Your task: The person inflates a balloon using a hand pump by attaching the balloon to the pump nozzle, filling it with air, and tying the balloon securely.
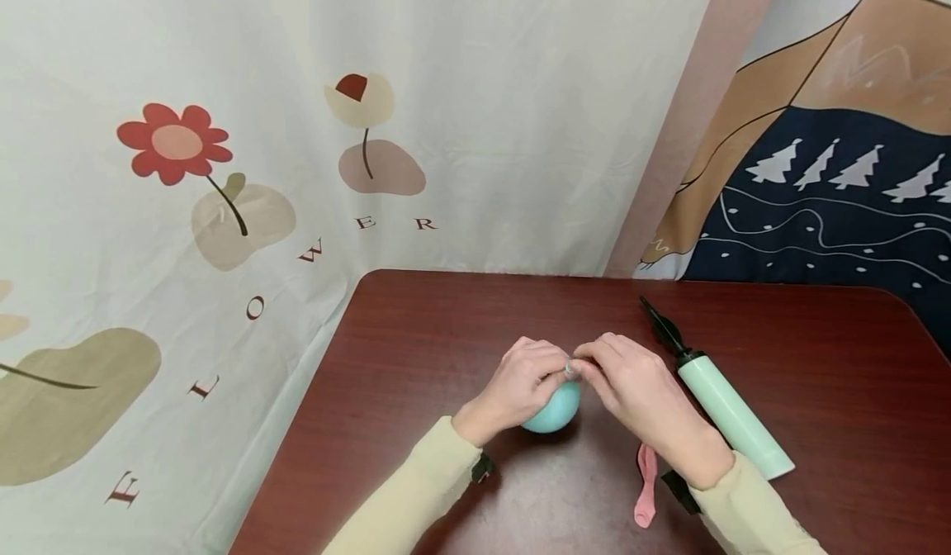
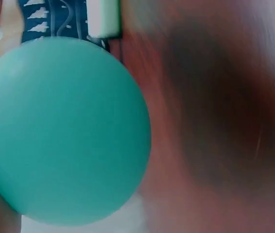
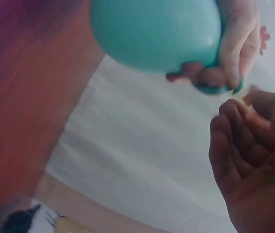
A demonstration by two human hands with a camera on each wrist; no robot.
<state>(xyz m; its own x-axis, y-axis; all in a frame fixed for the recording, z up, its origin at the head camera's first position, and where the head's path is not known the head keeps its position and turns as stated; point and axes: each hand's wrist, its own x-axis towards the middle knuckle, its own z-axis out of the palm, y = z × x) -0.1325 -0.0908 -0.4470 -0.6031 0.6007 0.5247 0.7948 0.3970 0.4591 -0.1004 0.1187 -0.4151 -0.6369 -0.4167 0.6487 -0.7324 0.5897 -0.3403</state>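
I'm watching the teal balloon [image 1: 553, 415] over the table [image 1: 446, 324]; the left hand [image 1: 524, 380] is gripping its neck. The right hand [image 1: 631, 383] is curling beside it, possibly pinching; I can't tell. A pink balloon [image 1: 645, 490] and pump [image 1: 734, 413] are lying nearby.

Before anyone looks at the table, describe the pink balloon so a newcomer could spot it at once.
On the reddish-brown table, find the mint-green hand pump at the right. The pink balloon lies left of it, just below the right hand in the head view. Unlike the round turquoise balloon, it lies uninflated.
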